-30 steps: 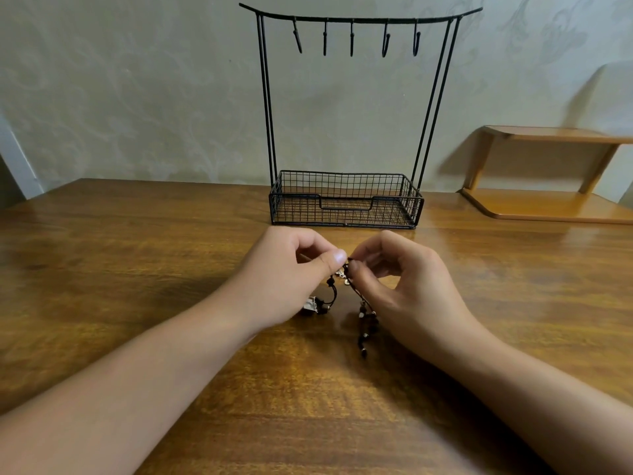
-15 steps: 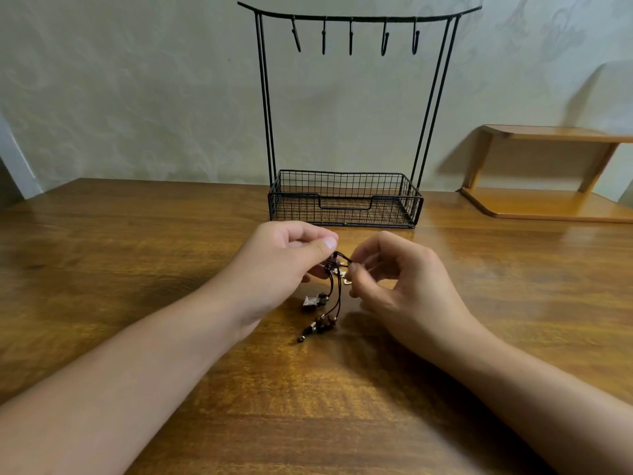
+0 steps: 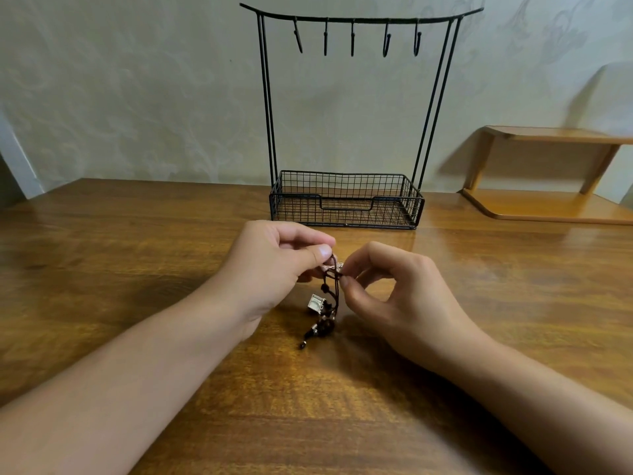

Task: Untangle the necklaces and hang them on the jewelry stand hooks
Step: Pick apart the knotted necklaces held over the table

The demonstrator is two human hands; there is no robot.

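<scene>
I see two bare hands over a brown wooden table (image 3: 137,269). The left hand (image 3: 274,269) has its fingers curled in, and its thumb and first finger pinch the top of a dark cord. The right hand (image 3: 404,296) sits just beside it, and its thumb and first finger pinch the same little bunch of cords from the other side. Its other fingers are bent and spread a bit. The two hands are very close, almost touching at the fingertips. Between them hangs the tangle of necklaces (image 3: 325,299). It is a knot of dark brown cords with small dark beads on them. A small square silver charm (image 3: 315,302) hangs in the tangle, near the left hand. The low end of the tangle with the beads lies on the table, under the hands. I cannot tell how many necklaces are in the knot. Behind the hands stands the black wire jewelry stand (image 3: 356,114). It is upright, near the wall. It has a wire basket (image 3: 346,200) at the bottom and a curved bar on top. Five hooks (image 3: 352,37) hang from the bar, and nothing hangs on them. Off to the right, by the wall, is a light wooden shelf (image 3: 548,200) sitting on the table.
</scene>
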